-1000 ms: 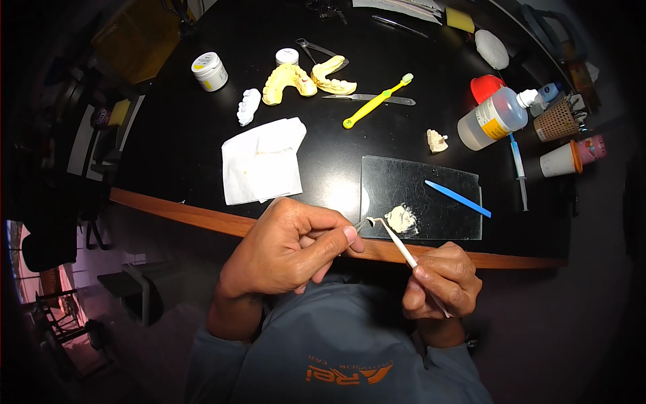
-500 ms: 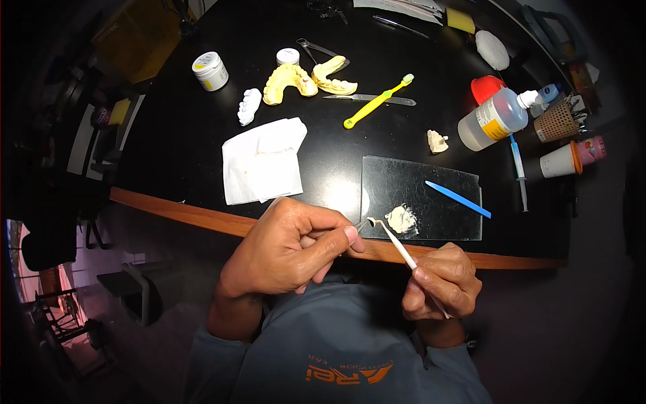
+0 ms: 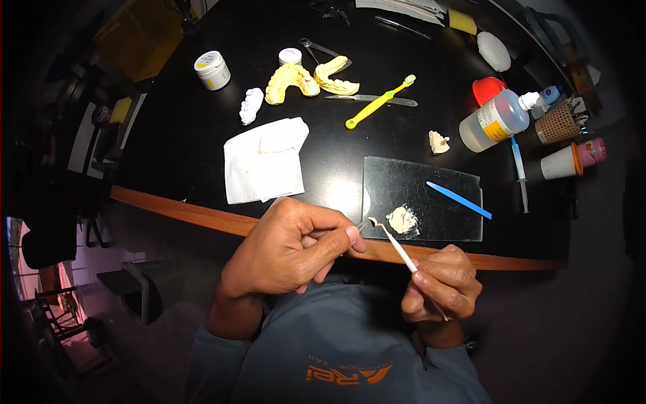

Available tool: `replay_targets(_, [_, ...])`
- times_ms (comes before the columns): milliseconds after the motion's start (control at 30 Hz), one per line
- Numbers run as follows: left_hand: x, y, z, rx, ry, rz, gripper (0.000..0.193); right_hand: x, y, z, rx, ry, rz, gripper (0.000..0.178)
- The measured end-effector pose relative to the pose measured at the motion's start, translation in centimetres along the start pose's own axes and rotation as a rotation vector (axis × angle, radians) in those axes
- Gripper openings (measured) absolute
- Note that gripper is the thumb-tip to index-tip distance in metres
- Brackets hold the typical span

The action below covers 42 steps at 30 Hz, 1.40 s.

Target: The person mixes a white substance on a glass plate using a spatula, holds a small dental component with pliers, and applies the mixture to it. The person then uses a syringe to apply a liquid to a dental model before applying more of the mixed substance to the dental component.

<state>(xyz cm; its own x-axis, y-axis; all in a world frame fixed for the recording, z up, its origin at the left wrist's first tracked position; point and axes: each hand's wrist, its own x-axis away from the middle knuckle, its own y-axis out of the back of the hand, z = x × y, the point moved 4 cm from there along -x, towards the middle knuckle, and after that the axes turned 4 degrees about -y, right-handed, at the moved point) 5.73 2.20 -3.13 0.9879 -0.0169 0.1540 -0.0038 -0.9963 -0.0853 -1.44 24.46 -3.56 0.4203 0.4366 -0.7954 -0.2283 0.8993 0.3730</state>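
Your right hand (image 3: 444, 283) is curled closed around a thin white-handled metal spatula (image 3: 397, 246), whose tip meets your left hand (image 3: 289, 246) near the wooden table edge (image 3: 168, 210). Your left thumb and fingers pinch shut on something small; what it is you cannot tell from here. Just beyond the tip lies a clear rectangular glass slab (image 3: 420, 195) bearing a dab of pale paste (image 3: 402, 219) and a blue plastic stick (image 3: 459, 200). Left of it is a folded white tissue (image 3: 262, 161). Farther back sit yellow dental casts (image 3: 309, 77) and a yellow toothbrush (image 3: 378, 102).
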Motion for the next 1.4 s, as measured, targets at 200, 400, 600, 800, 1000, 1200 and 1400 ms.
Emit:
replay_targets(200, [0.2, 0.1, -0.1, -0.007, 0.007, -0.013, 0.032, 0.5, 0.6, -0.3, -0.017, -0.031, -0.076, 0.021])
replay_targets(400, [0.0, -0.1, -0.1, -0.017, -0.001, -0.024, 0.032, 0.8, 1.1, -1.0, 0.092, -0.08, -0.064, 0.026])
replay_targets(600, [0.0, -0.2, 0.0, -0.008, 0.009, -0.039, 0.032, 0.1, 0.5, -0.9, 0.131, -0.093, -0.048, 0.025])
replay_targets(800, [-0.1, -0.2, -0.3, -0.02, 0.055, -0.06, 0.032, 0.4, 0.7, -0.9, 0.094, -0.086, -0.068, 0.023])
replay_targets(1000, [-0.2, -0.1, -0.3, -0.013, 0.077, -0.046, 0.032, 0.4, 0.3, -0.2, 0.02, -0.029, -0.019, 0.026])
replay_targets(1200, [-0.1, -0.2, -0.3, -0.014, 0.069, -0.049, 0.034, 0.2, -0.1, -0.1, 0.025, -0.012, 0.013, 0.025])
replay_targets(1400, [-0.2, -0.2, -0.2, -0.023, 0.066, -0.044, 0.034, 0.1, -0.1, -0.1, 0.034, 0.002, 0.017, 0.023])
